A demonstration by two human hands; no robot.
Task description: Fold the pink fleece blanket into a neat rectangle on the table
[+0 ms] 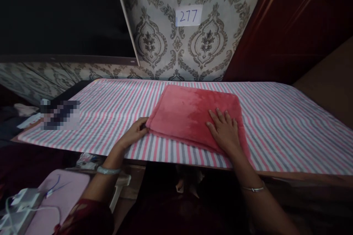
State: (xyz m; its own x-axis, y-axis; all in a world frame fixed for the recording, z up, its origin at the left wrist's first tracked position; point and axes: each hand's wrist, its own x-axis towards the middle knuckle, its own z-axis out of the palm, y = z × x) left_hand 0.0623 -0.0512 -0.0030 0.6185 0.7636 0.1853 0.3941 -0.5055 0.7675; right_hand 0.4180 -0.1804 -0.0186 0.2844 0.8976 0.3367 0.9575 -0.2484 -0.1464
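Note:
A pink and red folded plush cloth [179, 114] lies on a striped tablecloth [281, 128], its paler half to the left and its deeper red half to the right. My left hand [135, 132] is closed at the cloth's near left corner, the thumb and fingers pinching its edge. On the red half rests my right hand [224, 130], flat with its fingers spread, pressing on the top surface. Layers of the fold show along the near edge. Part of the right edge is hidden under my right forearm.
A large dark screen [60, 14] hangs at the upper left. A paper marked 277 [189, 15] is on the patterned wall [176, 44]. A dark red wooden panel [292, 25] stands at the right. At the lower left, a white power strip [23, 205] with cables lies on a pink surface [66, 187].

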